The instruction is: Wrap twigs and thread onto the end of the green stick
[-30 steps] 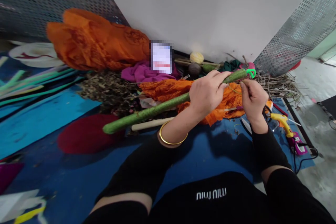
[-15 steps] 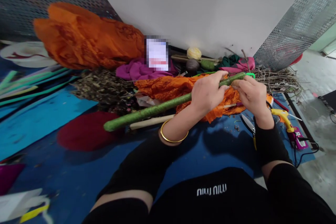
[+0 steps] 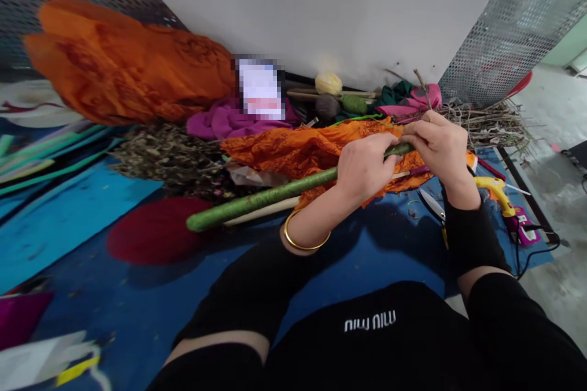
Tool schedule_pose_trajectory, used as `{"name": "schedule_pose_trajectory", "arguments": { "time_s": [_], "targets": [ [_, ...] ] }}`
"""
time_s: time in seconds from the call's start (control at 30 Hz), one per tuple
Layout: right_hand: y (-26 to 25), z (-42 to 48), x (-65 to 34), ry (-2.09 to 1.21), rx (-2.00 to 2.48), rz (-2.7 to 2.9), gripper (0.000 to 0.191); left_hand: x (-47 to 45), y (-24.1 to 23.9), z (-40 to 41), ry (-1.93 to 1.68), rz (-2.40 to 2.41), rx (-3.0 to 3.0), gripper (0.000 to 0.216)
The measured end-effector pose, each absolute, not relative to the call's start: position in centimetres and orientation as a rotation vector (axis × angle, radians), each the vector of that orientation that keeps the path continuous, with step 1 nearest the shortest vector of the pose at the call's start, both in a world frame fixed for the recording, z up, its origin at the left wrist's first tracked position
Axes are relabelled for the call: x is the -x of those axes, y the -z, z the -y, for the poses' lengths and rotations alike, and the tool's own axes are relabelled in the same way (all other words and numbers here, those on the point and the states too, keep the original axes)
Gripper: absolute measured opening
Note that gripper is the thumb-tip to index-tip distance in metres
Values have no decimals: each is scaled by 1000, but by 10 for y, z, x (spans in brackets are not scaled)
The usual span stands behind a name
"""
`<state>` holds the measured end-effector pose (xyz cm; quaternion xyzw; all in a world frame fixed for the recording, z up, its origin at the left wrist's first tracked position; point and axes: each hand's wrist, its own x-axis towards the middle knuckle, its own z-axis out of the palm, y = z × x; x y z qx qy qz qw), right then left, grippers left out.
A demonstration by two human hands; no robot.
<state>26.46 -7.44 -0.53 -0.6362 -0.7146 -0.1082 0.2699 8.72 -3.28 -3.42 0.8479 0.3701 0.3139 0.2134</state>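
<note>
A long stick wrapped in green yarn slants across the middle, its near end low on the left and its other end up between my hands. My left hand is closed around it, a gold bangle on the wrist. At the upper right end, my right hand pinches its fingers together just above the wrapped stick. Whatever lies in that pinch is too small to make out, and the hand covers the stick's tip. Crumpled orange cloth lies behind and below both hands.
Scissors and a yellow glue gun lie by my right forearm. Balls of yarn, a phone and a bundle of twigs line the back. A dark red disc is at left, near blue sheet.
My right hand has moved up and over the stick's end, hiding a bright green loop visible there before. My left hand keeps its hold. The camera view has shifted slightly.
</note>
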Motion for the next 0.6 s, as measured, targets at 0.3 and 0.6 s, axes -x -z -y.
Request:
{"name": "schedule_pose_trajectory", "arguments": {
  "time_s": [0.3, 0.6],
  "targets": [
    [-1, 69, -280, -43, 1751, 1988, 18, -93, 41, 45, -764, -1027, -2394, 29],
    [4, 63, -286, -417, 1841, 1785, 14, -94, 49, 50, -824, -897, -2418, 37]
  ]
}}
